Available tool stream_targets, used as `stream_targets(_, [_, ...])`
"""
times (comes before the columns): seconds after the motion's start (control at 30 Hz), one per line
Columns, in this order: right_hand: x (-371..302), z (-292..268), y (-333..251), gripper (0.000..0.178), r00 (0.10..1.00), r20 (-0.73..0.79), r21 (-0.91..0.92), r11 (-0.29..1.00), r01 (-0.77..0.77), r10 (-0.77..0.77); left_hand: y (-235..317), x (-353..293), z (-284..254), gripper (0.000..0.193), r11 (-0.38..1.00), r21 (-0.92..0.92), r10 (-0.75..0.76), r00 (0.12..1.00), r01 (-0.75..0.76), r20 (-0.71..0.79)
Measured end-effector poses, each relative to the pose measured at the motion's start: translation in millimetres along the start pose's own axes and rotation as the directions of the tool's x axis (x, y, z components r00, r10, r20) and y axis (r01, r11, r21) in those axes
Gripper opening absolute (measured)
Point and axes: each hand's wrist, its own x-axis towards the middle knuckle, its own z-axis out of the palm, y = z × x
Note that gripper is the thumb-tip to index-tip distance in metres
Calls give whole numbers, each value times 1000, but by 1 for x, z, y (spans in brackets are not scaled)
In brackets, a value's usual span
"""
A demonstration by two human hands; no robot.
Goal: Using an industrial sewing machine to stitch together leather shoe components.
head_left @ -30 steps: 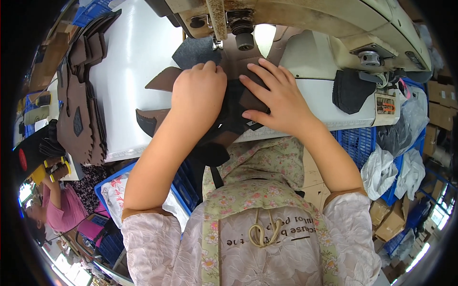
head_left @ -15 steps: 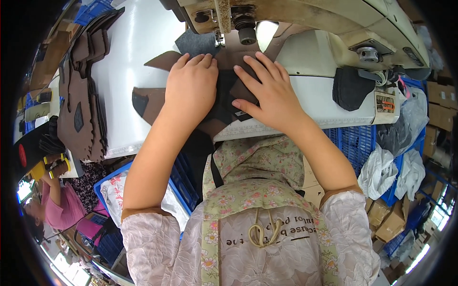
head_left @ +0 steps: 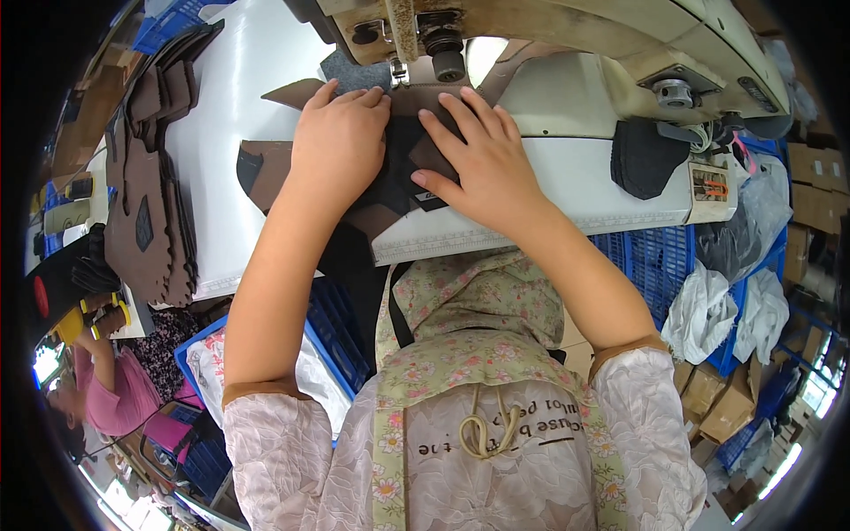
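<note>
A brown and black cut-fabric workpiece (head_left: 400, 181) lies on the white table under the sewing machine (head_left: 549, 26). Its far edge runs beneath the presser foot (head_left: 399, 74). My left hand (head_left: 341, 142) rests palm down on the left part of the workpiece, fingers stretched forward and close together. On the right part, my right hand (head_left: 482, 164) lies flat with fingers spread and thumb out to the left. A grey-blue piece (head_left: 350, 71) shows beyond my left fingertips. Part of the workpiece hangs over the table's near edge, and my palms hide some of it.
Stacked brown cut pieces (head_left: 146, 212) lie at the table's left. Several black pieces (head_left: 649, 157) sit at the right, beside a cable. Below the table stand blue crates (head_left: 646, 265) and white plastic bags (head_left: 704, 305). Another person in a pink top (head_left: 124, 389) is at far left.
Both hands have shifted slightly left with the workpiece under them. The whole view has also moved a little. My hands keep nearly the same flat pose.
</note>
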Motion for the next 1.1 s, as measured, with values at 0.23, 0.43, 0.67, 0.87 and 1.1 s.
stream_targets(0.23, [0, 3, 0, 64, 1000, -14, -8, 1000, 2, -2, -2, 1, 1, 40, 1000, -13, 11, 1000, -12, -7])
stream_targets(0.43, [-1, 2, 0, 63, 1000, -25, -6, 1000, -12, 12, 0, 5, -4, 38, 998, -58, 7, 1000, -6, 14])
stream_targets(0.67, [-1, 3, -2, 62, 999, -27, -5, 1000, -19, 18, -3, 3, -5, 39, 997, -73, 17, 1000, -16, 16])
stream_targets(0.87, [-2, 4, -1, 61, 999, -38, 23, 999, -27, 28, -3, 4, -9, 42, 997, -74, 21, 999, -18, 36])
stream_targets(1.1, [-3, 2, -1, 61, 999, -26, 19, 999, -41, 42, -3, 5, -8, 46, 998, -56, 23, 997, -19, 74])
